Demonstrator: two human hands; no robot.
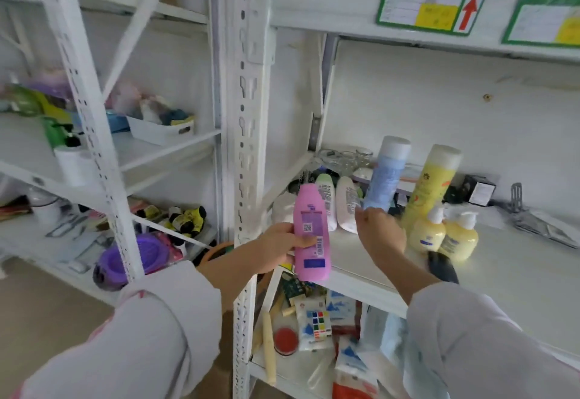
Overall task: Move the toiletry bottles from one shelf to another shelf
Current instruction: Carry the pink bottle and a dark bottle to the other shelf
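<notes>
My left hand (276,246) grips a pink bottle (311,232), label side facing me, in front of the white upright post. My right hand (378,231) is closed around the base of a tall light-blue bottle (386,172) with a white cap, tilted above the right shelf (514,276). On that shelf lie two pale bottles (335,202) on their sides. A tall yellow bottle (431,185) and two small yellow pump bottles (444,234) stand to the right.
The left shelf unit (150,150) holds a white pump bottle (75,163), a green bottle and a white tray of items. Glass jars (345,158) stand at the back of the right shelf. Packets and boxes fill the shelf below. A dark brush (442,267) lies near my right wrist.
</notes>
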